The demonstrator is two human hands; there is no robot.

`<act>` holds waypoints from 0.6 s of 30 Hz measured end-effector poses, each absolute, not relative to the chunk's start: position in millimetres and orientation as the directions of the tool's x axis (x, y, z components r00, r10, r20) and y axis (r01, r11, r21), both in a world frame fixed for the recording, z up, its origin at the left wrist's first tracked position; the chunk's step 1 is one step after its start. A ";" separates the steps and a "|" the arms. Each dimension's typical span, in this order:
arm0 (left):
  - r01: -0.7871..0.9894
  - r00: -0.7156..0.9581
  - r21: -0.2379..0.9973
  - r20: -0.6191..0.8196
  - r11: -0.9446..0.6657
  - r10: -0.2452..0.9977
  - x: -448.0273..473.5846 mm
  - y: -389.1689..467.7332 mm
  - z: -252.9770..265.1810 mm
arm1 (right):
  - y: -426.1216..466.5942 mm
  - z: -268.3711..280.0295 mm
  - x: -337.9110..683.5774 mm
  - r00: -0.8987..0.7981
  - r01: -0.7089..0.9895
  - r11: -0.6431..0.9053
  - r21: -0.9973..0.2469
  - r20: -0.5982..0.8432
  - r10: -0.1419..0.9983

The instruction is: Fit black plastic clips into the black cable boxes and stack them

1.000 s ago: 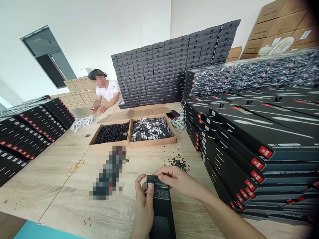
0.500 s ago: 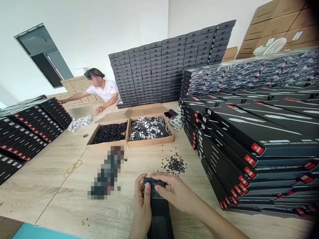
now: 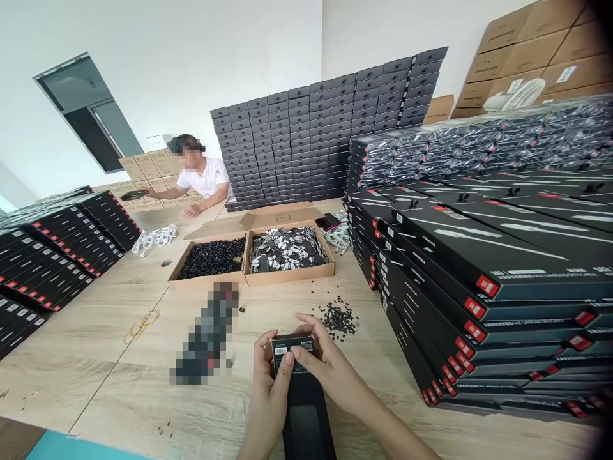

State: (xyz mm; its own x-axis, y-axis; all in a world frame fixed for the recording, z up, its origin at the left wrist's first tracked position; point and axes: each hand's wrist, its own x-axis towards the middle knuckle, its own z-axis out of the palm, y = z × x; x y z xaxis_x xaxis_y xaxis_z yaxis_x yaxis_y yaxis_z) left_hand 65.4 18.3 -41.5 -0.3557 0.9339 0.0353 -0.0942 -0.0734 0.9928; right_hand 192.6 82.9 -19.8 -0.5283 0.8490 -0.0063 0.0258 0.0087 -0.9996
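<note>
A long black retail box [image 3: 306, 409] with a barcode label, small print and a darker panel lies in front of me, its near end cut off by the frame. My left hand [image 3: 272, 377] is closed round its left edge, thumb on the printed face. From the right, my right hand [image 3: 332, 364] grips the far end, thumb pressed on the print and fingers curled over the edge. Just beyond it lies a loose pile of tiny black pieces [image 3: 339, 318]. A blurred-out dark item [image 3: 205, 335] rests to the left of my hands.
Behind stand a carton of small black parts [image 3: 175, 279] and a carton of black-and-white pieces [image 3: 287, 276]. Black box stacks [image 3: 460, 281] rise at right, more boxes [image 3: 52, 255] at left. A yellow rubber band [image 3: 141, 326] lies on the table. A co-worker [image 3: 208, 176] holds a dark item.
My right hand's fingers have curled over the box's far end, and its thumb has moved left beside my left thumb. The co-worker's outstretched hand has lifted a dark item.
</note>
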 end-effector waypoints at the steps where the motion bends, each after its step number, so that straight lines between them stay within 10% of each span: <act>1: -0.108 -0.357 0.990 0.048 -0.092 0.933 63.0 18.6 -40.6 | 81.7 -21.0 192.6 -0.515 0.001 -0.019 -1.000 -0.017 0.857; 10: -0.116 -0.832 0.957 0.052 -0.265 0.552 20.2 23.6 -28.8 | 83.3 -37.0 216.5 -0.674 0.008 -0.140 -0.990 -0.109 0.731; 18: -0.237 -0.522 0.964 -0.021 -0.121 0.853 4.1 5.1 -1.7 | 121.3 -31.4 235.5 -0.245 -0.064 -0.203 -0.977 -0.182 0.952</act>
